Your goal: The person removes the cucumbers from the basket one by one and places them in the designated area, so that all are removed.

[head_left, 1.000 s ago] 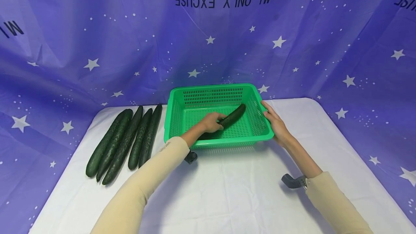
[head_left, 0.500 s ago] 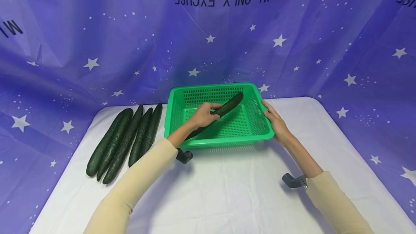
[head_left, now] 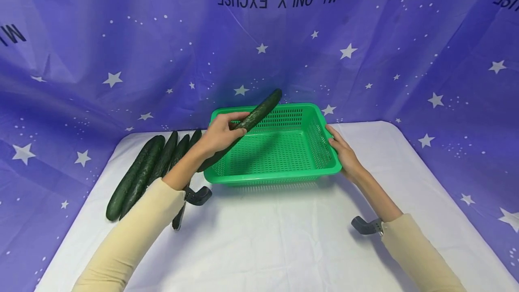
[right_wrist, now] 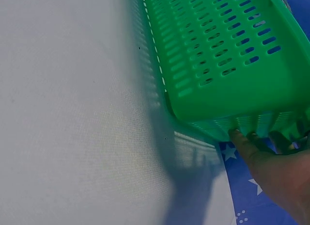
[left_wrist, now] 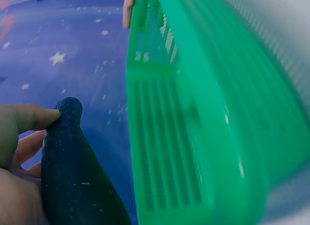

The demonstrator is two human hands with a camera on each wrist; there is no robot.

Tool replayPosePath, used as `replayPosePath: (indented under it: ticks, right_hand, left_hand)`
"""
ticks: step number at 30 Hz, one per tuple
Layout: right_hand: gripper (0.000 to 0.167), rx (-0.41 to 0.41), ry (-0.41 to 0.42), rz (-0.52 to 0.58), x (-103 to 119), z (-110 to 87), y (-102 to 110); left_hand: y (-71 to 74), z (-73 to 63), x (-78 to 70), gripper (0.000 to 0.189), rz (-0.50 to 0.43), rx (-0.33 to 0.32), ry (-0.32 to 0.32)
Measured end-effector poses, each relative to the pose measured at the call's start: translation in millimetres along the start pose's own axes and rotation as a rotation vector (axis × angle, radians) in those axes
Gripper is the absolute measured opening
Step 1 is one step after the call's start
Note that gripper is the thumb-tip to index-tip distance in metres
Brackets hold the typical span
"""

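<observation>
A long dark green cucumber (head_left: 262, 111) slants in my left hand (head_left: 218, 135), which grips it around the middle, raised over the left end of the green basket (head_left: 270, 176). In the left wrist view, thumb and fingers lie along the cucumber (left_wrist: 77, 172) beside the basket's wall. My right hand (head_left: 344, 153) holds the basket by its right end, thumb at the rim. The right wrist view has its fingers against the slotted basket's side (right_wrist: 232, 94). No cucumber shows inside the basket.
Several more cucumbers (head_left: 131, 179) lie side by side on the white-covered table (head_left: 275, 242), left of the basket, partly hidden by the left arm. A purple starry curtain (head_left: 365, 30) hangs behind. Dark grey curved pieces (head_left: 366, 225) sit at both wrists.
My left hand has lifted the cucumber out of the basket and carried it up and left, over the basket's left rim. The right hand and basket have stayed nearly in place.
</observation>
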State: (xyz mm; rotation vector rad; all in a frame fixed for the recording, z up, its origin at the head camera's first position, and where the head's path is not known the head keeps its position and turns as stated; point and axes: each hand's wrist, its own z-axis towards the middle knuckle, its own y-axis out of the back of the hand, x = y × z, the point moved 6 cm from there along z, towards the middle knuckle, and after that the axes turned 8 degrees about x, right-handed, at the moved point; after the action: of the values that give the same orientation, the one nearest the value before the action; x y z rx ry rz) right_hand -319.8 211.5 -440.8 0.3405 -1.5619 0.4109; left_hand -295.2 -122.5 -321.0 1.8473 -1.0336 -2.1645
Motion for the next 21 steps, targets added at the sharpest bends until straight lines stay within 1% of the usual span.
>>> replayPosePath:
  ticks: [3,7,11,15,17,21]
  right_hand:
    - [0.055,0.005,0.004,0.001,0,0.3,0]
    - [0.055,0.018,0.008,0.005,0,0.7,0]
    - [0.055,0.022,0.004,0.007,0,1.1,-1]
    - [0.054,0.019,-0.003,0.000,0,1.4,-1]
    - [0.054,0.017,-0.005,-0.002,0,1.2,0]
    - [0.055,0.020,0.002,0.001,-1,0.7,0]
  left_hand:
    - [18.2,-16.8,6.9,0.050,0.011,-0.038,0.026]
    - [42.6,-43.1,22.4,0.052,0.039,-0.081,0.058]
    - [65.9,-71.2,41.4,0.053,0.056,-0.121,0.087]
    - [87.2,-98.4,60.7,0.054,0.078,-0.186,0.126]
    - [96.5,-110.7,70.9,0.054,0.090,-0.219,0.141]
    - [112.2,-133.9,93.3,0.054,0.113,-0.266,0.195]
